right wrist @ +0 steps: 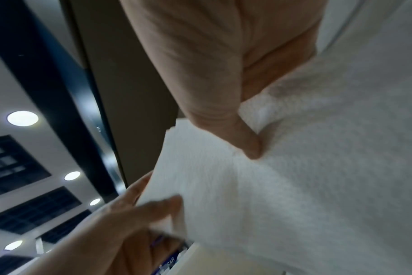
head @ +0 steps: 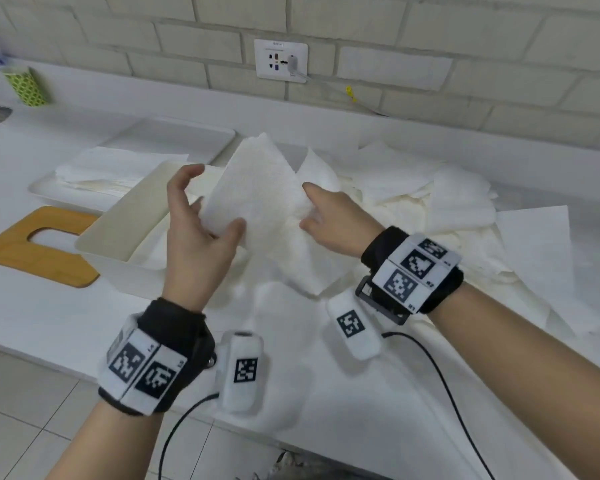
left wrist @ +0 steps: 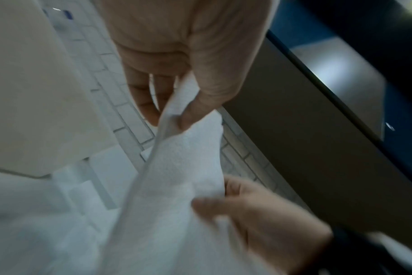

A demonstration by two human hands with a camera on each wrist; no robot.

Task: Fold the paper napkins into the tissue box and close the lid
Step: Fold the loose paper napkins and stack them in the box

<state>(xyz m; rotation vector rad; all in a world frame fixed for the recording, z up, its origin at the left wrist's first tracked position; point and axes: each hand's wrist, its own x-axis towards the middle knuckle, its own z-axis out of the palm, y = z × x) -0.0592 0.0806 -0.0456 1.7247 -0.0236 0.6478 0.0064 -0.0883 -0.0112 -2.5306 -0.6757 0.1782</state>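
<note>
Holding one paper napkin (head: 257, 188) up over the worktop (head: 361, 393), beside the open tissue box (head: 118, 230): left hand (head: 198, 233) pinches its lower edge, right hand (head: 333, 220) pinches the opposite side. It looks soft, floppy and easy to tear, so I'd grip corners lightly. Loose napkins (head: 430, 195) sit toward the back right.

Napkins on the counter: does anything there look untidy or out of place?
Yes. Loose napkins lie crumpled and overlapping in a heap right of the open tissue box. The wooden lid lies flat beside the box, not on it. Both hands hold one napkin above the counter.
</note>
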